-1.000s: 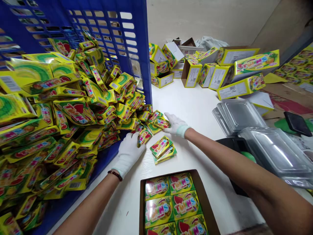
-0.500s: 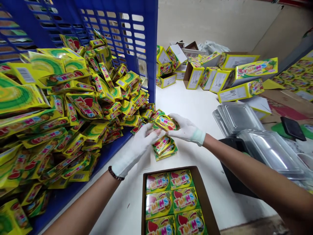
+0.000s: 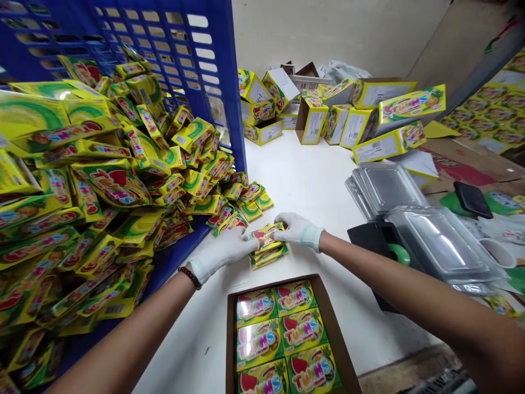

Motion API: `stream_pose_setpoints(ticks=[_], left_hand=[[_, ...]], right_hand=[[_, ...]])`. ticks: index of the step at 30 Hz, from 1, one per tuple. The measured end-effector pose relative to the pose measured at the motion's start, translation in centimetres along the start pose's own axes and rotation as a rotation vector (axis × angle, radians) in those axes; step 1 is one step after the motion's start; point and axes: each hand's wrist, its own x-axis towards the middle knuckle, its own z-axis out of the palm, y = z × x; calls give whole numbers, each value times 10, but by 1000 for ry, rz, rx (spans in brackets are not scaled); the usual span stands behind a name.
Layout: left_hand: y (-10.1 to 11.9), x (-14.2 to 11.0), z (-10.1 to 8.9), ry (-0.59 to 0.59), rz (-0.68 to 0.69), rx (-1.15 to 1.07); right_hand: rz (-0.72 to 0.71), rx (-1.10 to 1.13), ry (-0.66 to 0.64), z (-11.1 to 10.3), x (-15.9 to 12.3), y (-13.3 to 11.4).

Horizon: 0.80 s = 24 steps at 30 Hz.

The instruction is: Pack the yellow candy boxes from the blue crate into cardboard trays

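Observation:
In the head view, a small stack of flat yellow-green candy boxes [image 3: 268, 253] lies on the white table, between my two hands. My left hand [image 3: 223, 249], in a white glove, grips the stack's left end with thumb and fingers. From the right, my gloved right hand [image 3: 298, 230] closes on the other end of the upper boxes. Just below stands an open brown carton [image 3: 232, 339] with TWINS candy boxes [image 3: 304, 328] laid in two columns. Loose candy boxes [image 3: 250, 210] spill onto the table beyond my left hand.
A blue plastic crate [image 3: 235, 109] on the left holds a big heap of the same boxes. Yellow display cartons [image 3: 314, 123] lie along the wall. To the right are clear plastic trays [image 3: 438, 246], a black tape dispenser [image 3: 375, 241] and a dark phone [image 3: 471, 198].
My hands have come down with a candy box, which was held above the stack and now sits on it. The whole view has shifted, so the surroundings appear farther left.

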Motion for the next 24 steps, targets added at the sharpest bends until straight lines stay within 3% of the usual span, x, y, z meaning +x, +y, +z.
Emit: stream_pose_setpoints(ticks=[3, 5, 6, 9, 12, 14, 17, 20, 24], left_hand=[[-16, -5, 20, -323, -171, -431], [-22, -4, 32, -450, -137, -659], [-24, -3, 36, -457, -86, -710], [-25, 3, 42, -259, 85, -624], [-26, 8, 37, 54, 245, -229], [-31, 11, 34, 165, 349, 60], [-45, 15, 39, 207, 509, 207], [-61, 21, 56, 225, 661, 49], [-69, 29, 80, 248, 662, -102]], right_hand=[[123, 91, -166, 16, -7, 13], [165, 237, -289, 22, -10, 16], [140, 273, -286, 23, -9, 17], [-27, 199, -120, 25, -2, 21], [-162, 89, 16, 26, 7, 36], [-276, 48, 44, 28, 9, 51], [-488, 35, 32, 31, 10, 72], [-622, 33, 40, 40, 10, 77], [-663, 45, 167, 56, 15, 67]])
